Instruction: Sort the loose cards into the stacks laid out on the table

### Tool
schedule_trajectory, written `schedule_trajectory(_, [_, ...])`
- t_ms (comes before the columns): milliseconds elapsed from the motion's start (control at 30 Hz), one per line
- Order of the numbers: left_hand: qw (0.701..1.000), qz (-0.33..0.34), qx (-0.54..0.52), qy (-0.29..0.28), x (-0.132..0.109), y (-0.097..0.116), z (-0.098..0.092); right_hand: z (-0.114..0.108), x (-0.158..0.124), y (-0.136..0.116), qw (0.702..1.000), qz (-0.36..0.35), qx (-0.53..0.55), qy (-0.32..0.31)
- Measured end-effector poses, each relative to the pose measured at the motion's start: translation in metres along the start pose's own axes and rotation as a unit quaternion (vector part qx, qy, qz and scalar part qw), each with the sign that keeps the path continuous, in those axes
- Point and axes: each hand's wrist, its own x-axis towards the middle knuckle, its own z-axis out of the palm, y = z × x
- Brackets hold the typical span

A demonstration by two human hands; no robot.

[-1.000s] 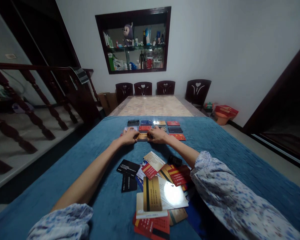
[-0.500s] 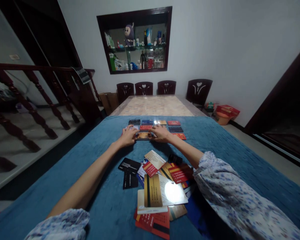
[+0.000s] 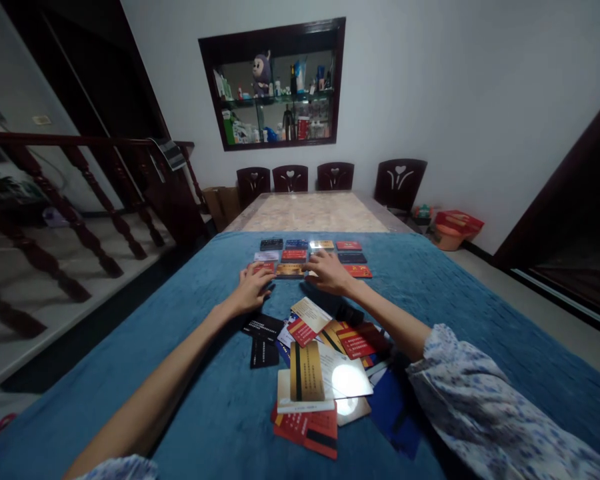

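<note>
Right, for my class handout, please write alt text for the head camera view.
A person's left hand and right hand are at three rows of cards on a blue cloth, with a loose heap of cards closer to the camera.

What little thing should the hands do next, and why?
Maybe the left hand should pick up the upper black card. The gold stack already sits in a row beside the red stack, while that black card lies loose at the messy pile's edge, close to that hand.
</note>
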Motion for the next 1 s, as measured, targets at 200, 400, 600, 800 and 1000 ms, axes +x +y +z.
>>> schedule_trajectory(200, [1.000, 0.002, -0.001, -0.001, -0.025, 0.000, -0.004, 0.000, -0.008, -0.020, 1.000, -0.022, 0.008, 0.007])
schedule_trajectory(400, [1.000, 0.011, 0.001, -0.013, -0.048, 0.004, -0.011, -0.003, -0.013, -0.046, 0.999, -0.039, 0.029, 0.000])
schedule_trajectory(600, [0.999, 0.011, -0.030, -0.026, -0.063, 0.003, -0.019, 0.004, -0.019, -0.067, 0.996, -0.075, 0.053, 0.004])
schedule_trajectory(800, [0.996, 0.012, -0.071, -0.059, -0.074, 0.006, -0.027, 0.010, -0.025, -0.079, 0.993, -0.110, 0.053, -0.006])
schedule_trajectory(1000, [0.989, 0.032, -0.111, -0.089, -0.079, 0.007, -0.031, 0.013, -0.031, -0.090, 0.987, -0.148, 0.053, -0.023])
